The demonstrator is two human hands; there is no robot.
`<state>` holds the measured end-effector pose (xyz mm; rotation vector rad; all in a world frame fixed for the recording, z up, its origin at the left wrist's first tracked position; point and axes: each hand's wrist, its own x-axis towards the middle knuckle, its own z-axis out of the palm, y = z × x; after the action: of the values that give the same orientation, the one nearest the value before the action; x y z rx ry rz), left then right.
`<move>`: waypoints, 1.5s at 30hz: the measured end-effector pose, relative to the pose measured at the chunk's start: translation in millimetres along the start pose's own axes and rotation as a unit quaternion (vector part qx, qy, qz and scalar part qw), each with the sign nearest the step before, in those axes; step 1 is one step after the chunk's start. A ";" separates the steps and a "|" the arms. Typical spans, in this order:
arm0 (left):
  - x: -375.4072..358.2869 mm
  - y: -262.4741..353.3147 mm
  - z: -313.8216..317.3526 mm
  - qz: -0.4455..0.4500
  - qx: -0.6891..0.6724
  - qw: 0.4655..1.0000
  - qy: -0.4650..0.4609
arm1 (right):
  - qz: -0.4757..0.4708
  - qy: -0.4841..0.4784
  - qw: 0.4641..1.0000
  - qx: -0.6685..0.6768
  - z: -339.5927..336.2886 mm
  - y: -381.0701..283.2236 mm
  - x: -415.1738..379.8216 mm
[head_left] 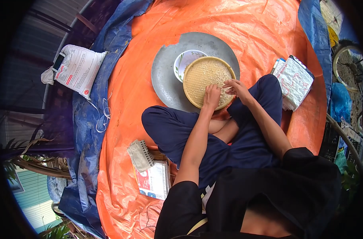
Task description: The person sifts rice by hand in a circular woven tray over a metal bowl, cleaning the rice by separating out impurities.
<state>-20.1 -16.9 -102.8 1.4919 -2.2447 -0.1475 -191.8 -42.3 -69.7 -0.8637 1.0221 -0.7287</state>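
A round woven bamboo tray [191, 75] holds a spread of small pale grains [213, 73] and rests partly over a white bowl [182, 63] with a green leaf pattern. My left hand [212, 95] is lowered onto the grains near the tray's front, its fingers bunched together; whatever lies between the fingertips is too small to make out. Just to its right, my right hand [238, 88] hovers over the tray's right rim with fingers loosely apart, and I see nothing held in it. Bowl and tray sit on a large grey metal disc [163, 81] with a broken edge.
My crossed legs [169, 123] border the disc. An orange tarp [121, 107] lies beneath, edged by a blue tarp [84, 131]. A white sack [80, 67] with a phone [59, 61] lies left. Folded sacks [294, 81] lie right; a spiral-edged grey pad [140, 155] lies near my left knee.
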 end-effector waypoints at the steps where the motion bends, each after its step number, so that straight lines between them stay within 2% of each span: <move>1: 0.3 -1.3 0.1 -0.009 -0.008 1.000 0.000 | 0.000 0.002 1.000 0.001 0.2 -0.8 -0.2; 8: 3.9 -11.4 -8.3 -0.075 -0.065 0.995 0.029 | 0.010 0.019 1.000 -0.007 -2.2 1.2 2.2; 15: 7.1 -20.3 -22.1 -0.177 -0.149 0.972 0.051 | 0.006 0.026 1.000 -0.010 -2.5 2.9 2.7; 23: 7.4 -23.0 -28.4 -0.208 -0.142 0.967 0.039 | 0.007 0.015 1.000 -0.008 -1.9 1.3 1.3; 29: 7.2 -22.3 -30.7 -0.200 -0.142 0.968 0.059 | 0.013 0.012 1.000 -0.023 3.0 2.2 0.5; 45: 2.1 -26.9 -28.8 -0.242 -0.119 0.963 -0.001 | 0.018 -0.009 0.998 -0.051 9.3 2.8 -5.9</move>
<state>14.1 -25.6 -85.0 1.8660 -1.7436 -0.5450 -184.9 -33.5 -67.2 -0.9352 1.0642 -0.6413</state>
